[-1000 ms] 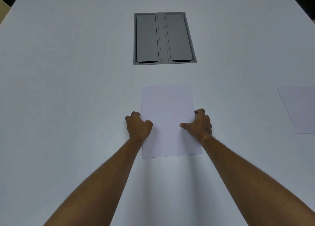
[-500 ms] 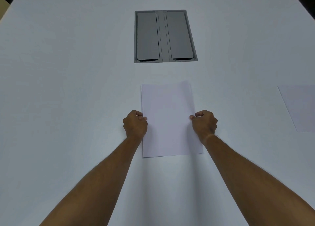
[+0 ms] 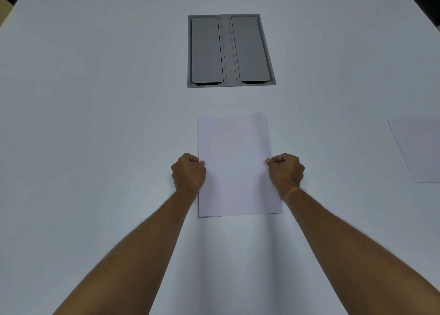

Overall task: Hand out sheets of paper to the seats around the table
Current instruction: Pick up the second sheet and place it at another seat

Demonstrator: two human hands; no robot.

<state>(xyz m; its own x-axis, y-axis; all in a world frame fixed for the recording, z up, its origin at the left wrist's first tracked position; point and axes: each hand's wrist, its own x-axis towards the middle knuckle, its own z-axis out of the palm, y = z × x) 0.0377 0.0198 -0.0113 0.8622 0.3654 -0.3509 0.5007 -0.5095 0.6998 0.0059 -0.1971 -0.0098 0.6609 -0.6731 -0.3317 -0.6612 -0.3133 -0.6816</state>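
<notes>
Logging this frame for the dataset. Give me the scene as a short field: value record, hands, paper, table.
surface: white table
centre stack: paper stack lying flat, long side running away from the person
left hand: left hand closed, at the stack's left edge
right hand: right hand closed, at the stack's right edge
other paper: single sheet flat at the right, partly cut off by the frame
table fitting: grey cable hatch beyond the stack, both flaps shut

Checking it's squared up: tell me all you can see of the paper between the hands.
The paper is a blank white stack, portrait, lying flat on the white table just short of the grey hatch. Its far right corner fans slightly. The left hand and right hand, curled, pinch its long edges.
</notes>
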